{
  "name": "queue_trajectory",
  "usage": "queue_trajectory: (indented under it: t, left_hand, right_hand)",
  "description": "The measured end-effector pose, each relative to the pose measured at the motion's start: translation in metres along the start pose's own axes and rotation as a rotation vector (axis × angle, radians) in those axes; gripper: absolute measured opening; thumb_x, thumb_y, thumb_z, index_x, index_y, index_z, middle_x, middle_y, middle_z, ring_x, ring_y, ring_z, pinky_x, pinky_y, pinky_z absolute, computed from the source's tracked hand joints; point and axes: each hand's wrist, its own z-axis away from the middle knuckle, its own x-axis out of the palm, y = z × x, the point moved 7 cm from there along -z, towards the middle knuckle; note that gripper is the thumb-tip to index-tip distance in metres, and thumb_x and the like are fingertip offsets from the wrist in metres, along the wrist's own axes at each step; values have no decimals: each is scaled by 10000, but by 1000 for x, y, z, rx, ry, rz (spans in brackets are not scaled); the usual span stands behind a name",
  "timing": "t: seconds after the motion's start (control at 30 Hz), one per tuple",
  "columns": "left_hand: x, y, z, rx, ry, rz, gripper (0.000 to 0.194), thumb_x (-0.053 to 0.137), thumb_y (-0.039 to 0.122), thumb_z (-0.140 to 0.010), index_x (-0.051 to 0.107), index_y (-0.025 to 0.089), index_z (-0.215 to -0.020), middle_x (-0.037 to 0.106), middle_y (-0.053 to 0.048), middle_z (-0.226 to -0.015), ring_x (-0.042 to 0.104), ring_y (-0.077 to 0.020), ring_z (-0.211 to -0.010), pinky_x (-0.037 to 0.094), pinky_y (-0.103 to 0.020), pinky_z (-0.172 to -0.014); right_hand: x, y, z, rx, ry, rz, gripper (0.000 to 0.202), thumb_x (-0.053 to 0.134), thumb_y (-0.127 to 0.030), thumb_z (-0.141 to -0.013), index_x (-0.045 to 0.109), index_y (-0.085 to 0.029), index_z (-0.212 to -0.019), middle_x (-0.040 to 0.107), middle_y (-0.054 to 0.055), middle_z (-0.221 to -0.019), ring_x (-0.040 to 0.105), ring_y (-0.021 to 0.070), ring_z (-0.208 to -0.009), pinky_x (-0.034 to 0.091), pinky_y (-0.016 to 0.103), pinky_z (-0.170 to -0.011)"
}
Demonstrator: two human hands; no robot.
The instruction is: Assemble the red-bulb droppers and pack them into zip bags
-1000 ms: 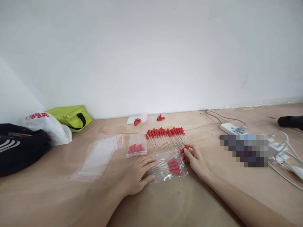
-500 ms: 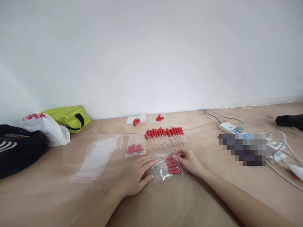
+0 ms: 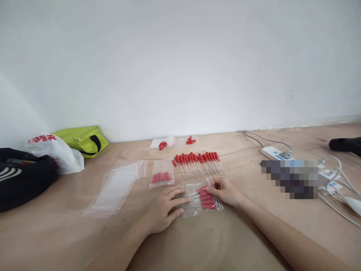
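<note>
Clear plastic bag (image 3: 194, 210), glossy, wrinkled; red-bulbed droppers (image 3: 207, 198) inside. Left hand (image 3: 165, 209) pressing bag flat; right hand (image 3: 224, 191) pinching mouth edge.

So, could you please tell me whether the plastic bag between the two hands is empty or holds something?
Not empty: red bulbs show through the clear bag.

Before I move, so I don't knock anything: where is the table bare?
Bare table lies between the forearms; between the black bag and the flat bags; and between the red-capped droppers and the power strip. It's crowded where the left hand and right hand touch the clear bag, beside the droppers and a filled bag. Cables crowd the right.
</note>
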Motion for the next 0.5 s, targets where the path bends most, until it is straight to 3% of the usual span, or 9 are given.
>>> queue_trajectory:
  t: [0.2,0.27,0.37,0.5]
  left_hand:
    - [-4,2,1,4,29,33,349,458,282,-848,484,323,-1194,475,-15,-1264,403,-218,-1173,300,-439,-997]
    - [-7,2,2,4,77,49,340,441,280,-853,486,296,-1190,482,-25,-1251,414,-207,-1161,341,-406,-977]
    - [-15,-2,3,-13,250,12,291,420,274,-856,528,253,-1125,530,-43,-1163,445,-200,-1115,375,-378,-947]
    - [-38,-22,11,-136,580,-156,222,422,277,-845,581,236,-993,580,-50,-1011,508,-206,-996,390,-373,-905]
  right_hand:
    - [7,-11,10,5,-117,-220,309,609,-474,-675,555,-177,-741,613,-20,-661,568,120,-587,463,247,-569]
    - [2,-11,10,25,-97,-321,316,613,-479,-673,543,-185,-761,623,-14,-674,581,126,-584,475,262,-579]
    - [-25,-9,3,0,91,-438,312,634,-467,-659,533,-192,-767,628,-7,-644,595,141,-561,488,284,-581]
    - [-82,-3,-2,-148,514,-461,341,634,-478,-642,541,-208,-830,655,21,-741,630,186,-696,500,299,-611]
